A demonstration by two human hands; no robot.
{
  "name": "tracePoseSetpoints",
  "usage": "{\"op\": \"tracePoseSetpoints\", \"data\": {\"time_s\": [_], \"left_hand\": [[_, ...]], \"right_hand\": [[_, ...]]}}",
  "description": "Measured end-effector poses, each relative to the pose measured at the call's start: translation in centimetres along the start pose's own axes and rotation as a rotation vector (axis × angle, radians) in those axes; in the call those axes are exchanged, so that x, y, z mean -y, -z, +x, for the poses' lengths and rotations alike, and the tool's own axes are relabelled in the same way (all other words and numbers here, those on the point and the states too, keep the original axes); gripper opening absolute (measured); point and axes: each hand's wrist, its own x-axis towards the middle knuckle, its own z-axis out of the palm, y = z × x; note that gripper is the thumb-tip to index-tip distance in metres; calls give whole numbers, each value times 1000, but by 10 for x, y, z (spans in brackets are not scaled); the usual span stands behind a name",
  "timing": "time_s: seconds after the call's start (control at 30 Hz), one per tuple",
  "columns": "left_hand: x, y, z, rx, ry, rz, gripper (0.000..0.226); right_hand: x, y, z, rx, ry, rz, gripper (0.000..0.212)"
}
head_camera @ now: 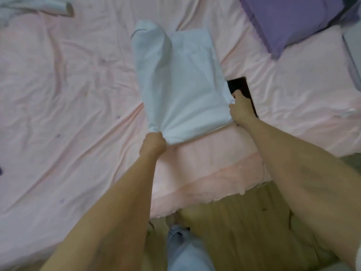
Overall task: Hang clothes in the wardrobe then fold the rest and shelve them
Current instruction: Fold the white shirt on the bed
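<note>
Both my bare forearms reach up from the bottom of the frame toward the middle of it. My left hand point(153, 143) is closed into a fist around the near left corner of the white garment point(183, 90), knuckles up, the cloth bunched where it enters my grip. My right hand point(239, 106) sits at the garment's near right corner, thumb and fingers pinching its edge; my fingertips are hidden by the fabric and by the hand itself, so I cannot tell how much cloth they have.

The white garment lies at the centre of the frame on the pink bedsheet point(78, 94), folded into a long panel running away from me, with its left side lifted into a soft ridge. What kind of garment it is I cannot make out.

Just behind my right hand a dark flat object point(239, 86) lies on the sheet, partly covered by my hand. A purple pillow point(289, 20) is cut off at the upper right, and another pale garment point(39, 6) is cut off at the upper left. The whole frame is soft and slightly blurred.
</note>
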Motion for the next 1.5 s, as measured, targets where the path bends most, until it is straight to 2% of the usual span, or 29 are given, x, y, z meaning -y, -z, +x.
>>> {"op": "tracePoseSetpoints", "data": {"time_s": [0.07,0.1,0.13,0.2,0.27,0.3,0.33,0.4,0.43,0.47,0.53,0.57,0.63,0.73,0.83,0.9,1.0,1.03,1.1,1.2,1.33,1.4,1.43,1.47,1.5], "left_hand": [[-2,-6,-12,-97,124,22,47],[-4,-5,-14,-212,127,40,53],[-6,-3,-14,-355,38,95,57],[-12,0,-3,-564,-387,289,62],[-18,2,14,-600,-804,486,62],[-20,2,28,-587,-899,577,60],[-21,1,42,-539,-896,663,60],[-26,8,65,-430,-754,757,61],[-29,13,75,-458,-740,728,59],[-36,21,81,-555,-791,657,53],[-57,42,92,-792,-894,480,37],[-69,56,101,-846,-885,383,33],[-95,87,120,-838,-796,181,39],[-127,128,156,-654,-624,-37,66],[-141,147,184,-378,-574,-183,85],[-141,150,190,-271,-582,-327,79],[-133,157,205,-218,-590,-555,41],[-131,160,208,-240,-591,-562,32],[-127,168,216,-378,-604,-411,21],[-120,172,225,-500,-590,-324,13],[-120,174,240,-387,-547,-561,11],[-124,177,240,-356,-542,-576,13],[-126,176,240,-414,-564,-497,12],[-129,174,239,-533,-605,-299,15],[-131,167,239,-724,-658,-56,26]], "right_hand": [[0,-3,-5,-8,-18,-222,29],[5,-5,-5,-81,5,-350,37],[12,-6,-4,-169,59,-450,43],[33,-13,1,-273,280,-506,52],[49,-24,5,-224,469,-486,59],[52,-34,12,-188,523,-488,61],[51,-43,20,-132,519,-503,63],[42,-60,33,35,389,-532,64],[40,-65,39,79,322,-541,63],[42,-69,44,43,300,-540,63],[62,-73,48,-159,361,-468,61],[80,-75,48,-230,409,-388,60],[116,-83,50,-272,482,-232,60],[162,-102,59,-283,523,-128,62],[188,-120,70,-280,510,-75,64],[193,-128,75,-284,479,-30,67],[194,-141,78,-272,483,64,69],[192,-144,79,-261,479,87,70],[193,-151,81,-242,461,92,70],[195,-159,87,-204,447,-74,69],[186,-167,99,-155,453,-277,67],[180,-170,102,-181,463,-313,70],[178,-172,103,-190,466,-318,70],[177,-173,105,-200,464,-323,70],[177,-176,107,-214,461,-334,70]]}}
